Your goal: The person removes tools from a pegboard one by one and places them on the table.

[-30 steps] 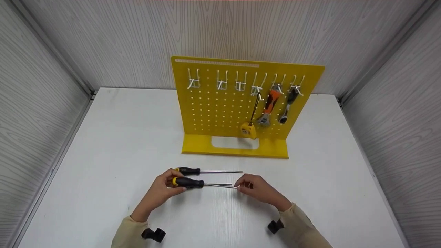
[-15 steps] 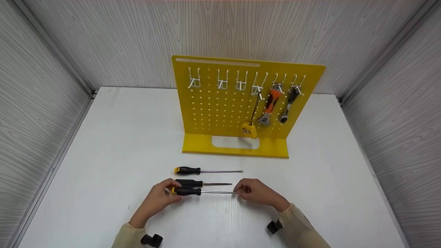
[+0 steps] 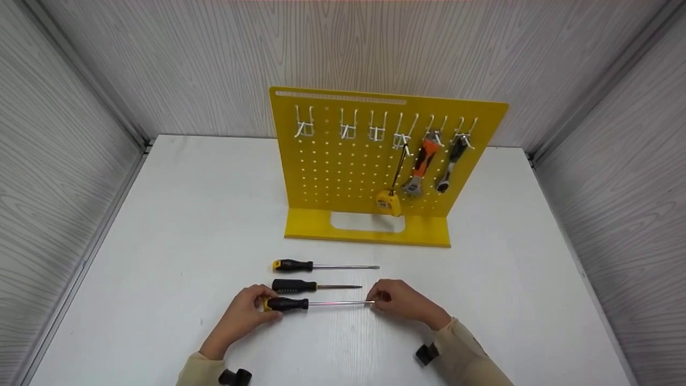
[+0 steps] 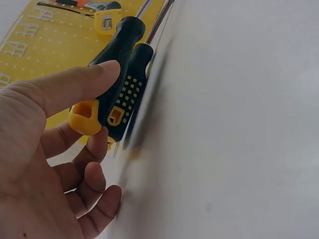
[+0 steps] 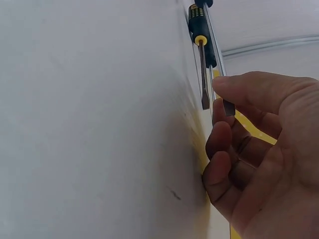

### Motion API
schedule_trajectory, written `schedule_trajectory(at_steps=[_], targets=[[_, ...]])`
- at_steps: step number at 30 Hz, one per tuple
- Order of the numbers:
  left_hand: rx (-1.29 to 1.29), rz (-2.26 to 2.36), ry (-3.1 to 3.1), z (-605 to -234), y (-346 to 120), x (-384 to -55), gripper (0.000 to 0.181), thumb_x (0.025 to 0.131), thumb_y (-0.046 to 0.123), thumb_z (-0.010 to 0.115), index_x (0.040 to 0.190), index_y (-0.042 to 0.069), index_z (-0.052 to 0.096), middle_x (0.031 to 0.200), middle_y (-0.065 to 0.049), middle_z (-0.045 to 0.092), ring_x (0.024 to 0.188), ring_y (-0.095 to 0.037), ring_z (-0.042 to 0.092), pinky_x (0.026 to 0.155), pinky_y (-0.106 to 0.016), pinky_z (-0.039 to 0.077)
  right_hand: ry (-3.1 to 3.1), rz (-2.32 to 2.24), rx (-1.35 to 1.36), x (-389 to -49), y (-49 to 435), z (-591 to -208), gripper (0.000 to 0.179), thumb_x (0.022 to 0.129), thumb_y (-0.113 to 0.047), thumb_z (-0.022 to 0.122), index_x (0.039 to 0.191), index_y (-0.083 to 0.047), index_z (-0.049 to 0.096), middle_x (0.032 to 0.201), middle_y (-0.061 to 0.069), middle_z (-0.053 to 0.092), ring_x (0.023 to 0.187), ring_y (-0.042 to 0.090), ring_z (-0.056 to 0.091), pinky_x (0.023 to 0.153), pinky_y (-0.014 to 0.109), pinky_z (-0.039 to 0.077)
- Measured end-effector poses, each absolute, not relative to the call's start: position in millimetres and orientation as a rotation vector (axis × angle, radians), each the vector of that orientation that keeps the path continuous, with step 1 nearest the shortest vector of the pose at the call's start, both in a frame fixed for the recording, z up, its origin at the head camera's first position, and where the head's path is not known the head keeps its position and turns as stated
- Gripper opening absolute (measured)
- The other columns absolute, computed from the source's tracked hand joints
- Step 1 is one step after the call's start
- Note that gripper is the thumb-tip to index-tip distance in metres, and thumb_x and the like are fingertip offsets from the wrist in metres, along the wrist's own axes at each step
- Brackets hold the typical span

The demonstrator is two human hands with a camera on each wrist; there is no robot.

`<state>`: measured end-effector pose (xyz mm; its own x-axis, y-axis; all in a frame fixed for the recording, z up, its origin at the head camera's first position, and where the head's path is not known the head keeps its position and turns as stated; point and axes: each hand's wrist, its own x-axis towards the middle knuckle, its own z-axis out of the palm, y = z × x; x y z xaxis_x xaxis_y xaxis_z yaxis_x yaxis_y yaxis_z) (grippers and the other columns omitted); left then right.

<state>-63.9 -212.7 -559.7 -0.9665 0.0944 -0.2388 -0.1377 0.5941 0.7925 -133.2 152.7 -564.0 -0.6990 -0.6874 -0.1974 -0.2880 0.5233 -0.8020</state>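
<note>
Three screwdrivers with black and yellow handles lie side by side, tips pointing right. My left hand [image 3: 242, 317] pinches the handle end of the nearest screwdriver [image 3: 288, 304], thumb on one side and fingers on the other. At its other end, my right hand [image 3: 405, 303] pinches the shaft near the tip. In the right wrist view this flat tip [image 5: 229, 108] shows between thumb and fingers. Just beyond lies the middle screwdriver [image 3: 295, 286], with a shorter shaft. Farthest from me is another screwdriver [image 3: 295, 266] with a long shaft.
A yellow pegboard [image 3: 343, 177] stands behind the screwdrivers on the white table [image 3: 203, 214]. From its white hooks hang a yellow tape measure [image 3: 389, 202], an orange-handled adjustable wrench [image 3: 423, 163] and a dark-handled ratchet [image 3: 453, 163]. Several hooks at the left hold nothing. Walls enclose the table.
Both hands have drawn the held screwdriver toward me. It first overlapped the middle screwdriver and now lies nearer than it, in a separate row. The other two screwdrivers stay put.
</note>
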Motion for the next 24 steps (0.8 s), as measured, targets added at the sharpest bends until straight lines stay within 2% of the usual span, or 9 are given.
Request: schedule_trajectory(at_steps=[4,10,15,24], targets=[[-0.022,1.310,2.572,-562,-213,-64,0.033,0.071,0.021,0.085,0.098,0.010,0.068,0.084,-0.001,0.056,0.081,-0.016,0.043,0.072,-0.027,0.036,2.296,-1.036,-0.800,-134,153,-564,0.011,0.089,-0.008,0.062,0.097,-0.010,0.069,0.090,-0.002,0.065,0.077,0.003,0.050,0.070,0.018,0.044],[-0.021,1.207,2.615,-565,-211,-66,0.032,0.069,0.025,0.086,0.095,0.015,0.070,0.090,0.002,0.063,0.087,-0.014,0.048,0.084,-0.036,0.042,2.330,-0.970,-0.817,-134,153,-564,0.010,0.088,-0.008,0.063,0.095,-0.010,0.070,0.086,-0.003,0.064,0.074,0.002,0.049,0.069,0.018,0.044],[-0.011,1.162,2.638,-568,-210,-66,0.032,0.068,0.027,0.086,0.094,0.016,0.071,0.086,0.004,0.060,0.083,-0.014,0.047,0.079,-0.034,0.041,2.337,-0.951,-0.822,-136,153,-565,0.010,0.088,-0.007,0.063,0.094,-0.010,0.071,0.087,-0.002,0.066,0.074,0.002,0.049,0.069,0.018,0.045],[-0.050,1.141,2.652,-571,-208,-68,0.030,0.069,0.024,0.086,0.095,0.018,0.071,0.085,0.004,0.059,0.082,-0.013,0.047,0.078,-0.034,0.041,2.343,-0.931,-0.801,-136,153,-565,0.012,0.088,-0.007,0.063,0.096,-0.012,0.071,0.088,-0.003,0.066,0.075,0.002,0.050,0.070,0.019,0.045]])
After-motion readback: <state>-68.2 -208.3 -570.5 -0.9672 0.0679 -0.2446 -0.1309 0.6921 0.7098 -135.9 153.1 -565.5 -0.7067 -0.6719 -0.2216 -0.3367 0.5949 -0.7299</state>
